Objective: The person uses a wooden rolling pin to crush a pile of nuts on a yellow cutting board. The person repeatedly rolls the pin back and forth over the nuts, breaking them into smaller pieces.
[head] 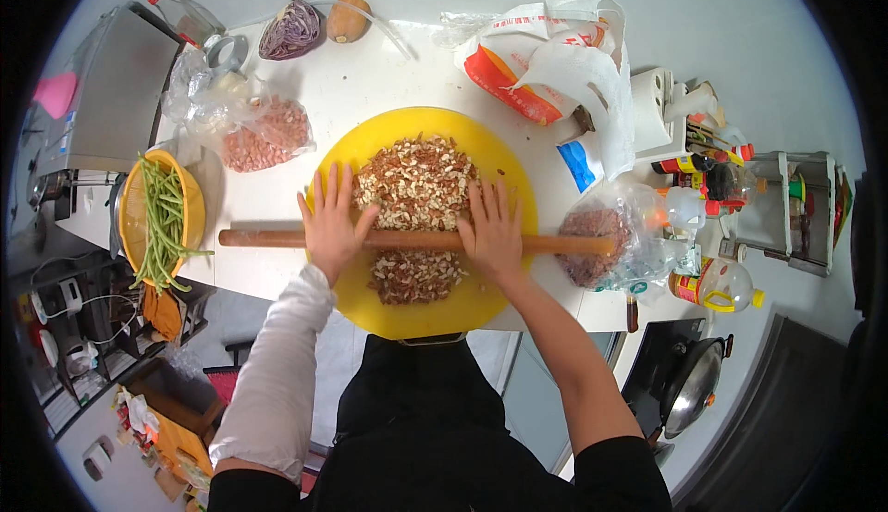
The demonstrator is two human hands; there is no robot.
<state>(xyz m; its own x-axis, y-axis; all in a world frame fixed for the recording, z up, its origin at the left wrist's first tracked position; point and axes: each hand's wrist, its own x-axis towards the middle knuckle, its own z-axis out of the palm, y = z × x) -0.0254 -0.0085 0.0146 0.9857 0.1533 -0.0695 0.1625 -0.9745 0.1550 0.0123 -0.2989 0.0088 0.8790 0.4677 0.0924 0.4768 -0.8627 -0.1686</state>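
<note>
A long wooden rolling pin (416,239) lies across a bed of crushed nuts (416,182) on a round yellow cutting board (350,307). My left hand (334,224) rests flat on the pin, left of the nuts, fingers spread and pointing away from me. On the other side, my right hand (494,229) presses its palm on the pin in the same way, fingertips at the nuts' right edge. Neither hand wraps around the wood. Brown skins and pale pieces mix in the pile, which shows both beyond and in front of the pin.
The pin's right end overlaps a plastic bag of reddish nuts (590,231). Another bag of pink peanuts (267,137) lies back left, beside a yellow basket (198,217) of green beans (161,214). A white woven sack (548,61) stands back right, near bottles (714,286). A wok (694,387) sits right.
</note>
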